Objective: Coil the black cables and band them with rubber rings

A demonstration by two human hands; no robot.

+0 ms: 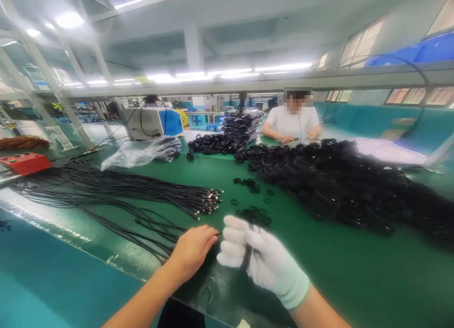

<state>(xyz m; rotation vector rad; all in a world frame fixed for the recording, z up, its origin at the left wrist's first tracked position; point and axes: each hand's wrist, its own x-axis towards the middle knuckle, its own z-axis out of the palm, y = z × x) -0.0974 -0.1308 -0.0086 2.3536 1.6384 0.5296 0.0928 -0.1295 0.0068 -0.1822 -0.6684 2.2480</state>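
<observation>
My left hand [194, 250] is bare, its fingers pressed together at the near side of the green table [213, 176]. A small dark tip shows at its fingertips, and loose black cables [142, 240] run up to the hand, which seems to pinch one. A white knit glove covers my right hand [260, 257]. Its fingers are curled around a black strip [247, 257], mostly hidden by the glove. Just beyond that hand lies a cluster of small black rings [253, 217], with more rings [248, 183] farther back.
A thick bundle of black cables [142, 183] with metal plugs lies left. To the right spreads a large heap of black coiled pieces [329, 181]. Farther back are a plastic bag [142, 153], a machine [152, 123], a red box [26, 163] and a seated co-worker [292, 122].
</observation>
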